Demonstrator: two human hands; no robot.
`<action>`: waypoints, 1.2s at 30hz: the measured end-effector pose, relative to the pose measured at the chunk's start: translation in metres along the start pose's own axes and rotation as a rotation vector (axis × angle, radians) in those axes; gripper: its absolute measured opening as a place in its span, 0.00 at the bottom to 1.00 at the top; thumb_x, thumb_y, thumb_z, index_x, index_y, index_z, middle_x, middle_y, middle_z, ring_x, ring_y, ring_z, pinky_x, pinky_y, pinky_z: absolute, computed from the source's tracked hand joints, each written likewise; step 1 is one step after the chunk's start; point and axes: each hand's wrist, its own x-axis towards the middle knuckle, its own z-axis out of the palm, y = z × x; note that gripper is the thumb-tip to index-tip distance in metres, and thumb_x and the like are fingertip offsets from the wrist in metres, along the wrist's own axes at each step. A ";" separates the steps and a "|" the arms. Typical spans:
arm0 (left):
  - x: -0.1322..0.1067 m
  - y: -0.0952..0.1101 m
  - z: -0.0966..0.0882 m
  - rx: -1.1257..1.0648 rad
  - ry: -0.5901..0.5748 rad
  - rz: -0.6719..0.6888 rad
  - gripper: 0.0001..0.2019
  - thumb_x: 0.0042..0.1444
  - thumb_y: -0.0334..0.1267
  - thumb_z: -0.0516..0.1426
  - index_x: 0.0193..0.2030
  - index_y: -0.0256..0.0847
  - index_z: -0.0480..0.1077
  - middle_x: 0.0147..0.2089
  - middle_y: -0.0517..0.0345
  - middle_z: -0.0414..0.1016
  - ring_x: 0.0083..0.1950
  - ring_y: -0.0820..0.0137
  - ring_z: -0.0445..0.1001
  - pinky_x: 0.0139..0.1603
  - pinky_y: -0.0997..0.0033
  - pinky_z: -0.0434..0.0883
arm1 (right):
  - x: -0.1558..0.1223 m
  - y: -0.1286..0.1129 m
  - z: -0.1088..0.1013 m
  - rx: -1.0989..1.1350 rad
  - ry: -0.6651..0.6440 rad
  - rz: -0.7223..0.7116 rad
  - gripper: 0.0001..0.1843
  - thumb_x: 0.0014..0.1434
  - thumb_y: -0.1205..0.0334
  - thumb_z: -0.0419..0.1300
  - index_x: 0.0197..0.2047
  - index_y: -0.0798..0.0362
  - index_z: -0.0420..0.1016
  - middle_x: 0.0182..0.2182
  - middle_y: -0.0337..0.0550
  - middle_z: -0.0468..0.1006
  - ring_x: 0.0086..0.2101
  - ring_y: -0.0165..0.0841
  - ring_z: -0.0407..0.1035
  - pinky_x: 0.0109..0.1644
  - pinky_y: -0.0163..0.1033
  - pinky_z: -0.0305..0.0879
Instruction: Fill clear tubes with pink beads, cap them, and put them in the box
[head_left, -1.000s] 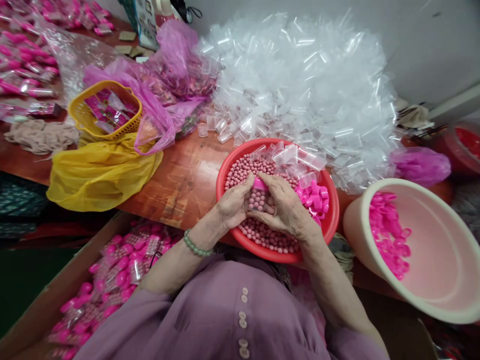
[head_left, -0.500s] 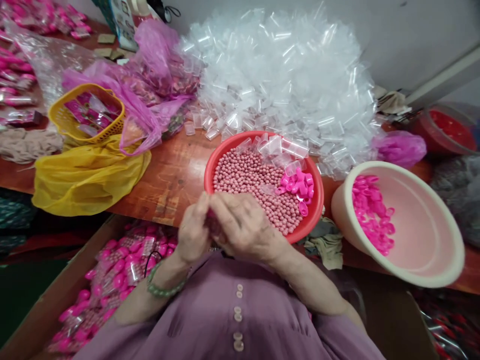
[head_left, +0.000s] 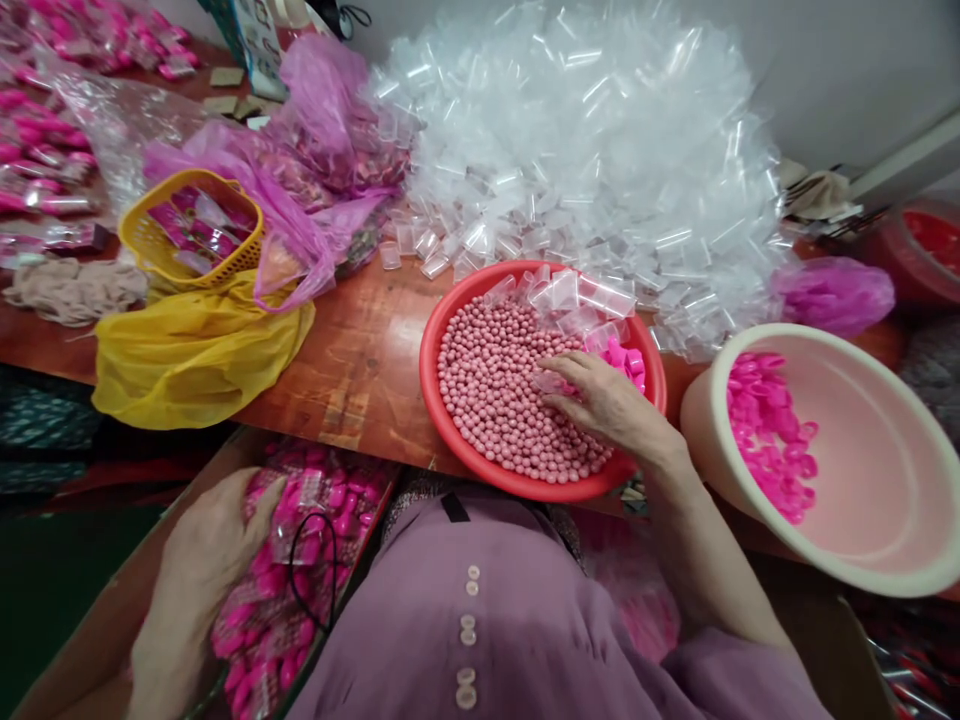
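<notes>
My right hand [head_left: 607, 400] reaches into a red basin [head_left: 431, 400] of pink beads [head_left: 487, 380]. Its thumb and fingers are closed round a small clear plastic case [head_left: 550, 382] lying on the beads. Bright pink caps [head_left: 626, 360] and more clear cases [head_left: 566, 292] sit in the basin, the caps partly behind this hand. At the lower left, my left hand [head_left: 202, 550] is over a cardboard box of bead-filled clear cases with pink caps [head_left: 277, 590]. Its thumb stands apart from the fingers, which are partly hidden, and I see nothing held in it.
A large heap of clear cases [head_left: 585, 150] lies behind the basin. On the right stands a whitish tub [head_left: 885, 480] with pink caps. A yellow basket [head_left: 142, 255], a yellow cloth [head_left: 195, 360] and purple plastic bags [head_left: 322, 100] lie on the left.
My hands were together in front of the basin and have parted. The left went down to the box on the left; the right went forward to the clear case on the beads.
</notes>
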 end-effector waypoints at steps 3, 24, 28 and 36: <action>0.018 0.032 -0.001 -0.132 0.122 0.018 0.17 0.61 0.50 0.54 0.49 0.42 0.73 0.48 0.51 0.81 0.45 0.60 0.80 0.50 0.60 0.75 | 0.010 0.005 0.005 0.049 -0.106 0.030 0.12 0.67 0.61 0.53 0.49 0.55 0.74 0.42 0.52 0.76 0.42 0.42 0.72 0.47 0.47 0.70; 0.099 0.241 0.047 -0.330 -0.243 0.706 0.26 0.52 0.37 0.66 0.53 0.29 0.62 0.56 0.36 0.69 0.60 0.52 0.68 0.61 0.51 0.69 | 0.064 0.004 0.037 0.240 -0.138 0.400 0.21 0.55 0.50 0.63 0.20 0.52 0.62 0.18 0.35 0.66 0.23 0.28 0.59 0.28 0.35 0.51; 0.101 0.238 0.051 -0.358 -0.254 0.702 0.21 0.56 0.32 0.62 0.53 0.30 0.62 0.53 0.39 0.70 0.57 0.54 0.69 0.58 0.51 0.71 | 0.066 0.010 0.033 0.626 -0.348 0.508 0.17 0.53 0.51 0.64 0.22 0.52 0.66 0.14 0.31 0.65 0.16 0.25 0.57 0.21 0.32 0.50; 0.102 0.233 0.049 -0.515 -0.153 0.674 0.14 0.61 0.30 0.56 0.54 0.34 0.64 0.52 0.44 0.73 0.55 0.59 0.72 0.58 0.53 0.72 | 0.063 0.012 0.037 1.333 -0.526 0.695 0.16 0.48 0.59 0.67 0.20 0.53 0.63 0.09 0.29 0.62 0.08 0.19 0.48 0.11 0.26 0.41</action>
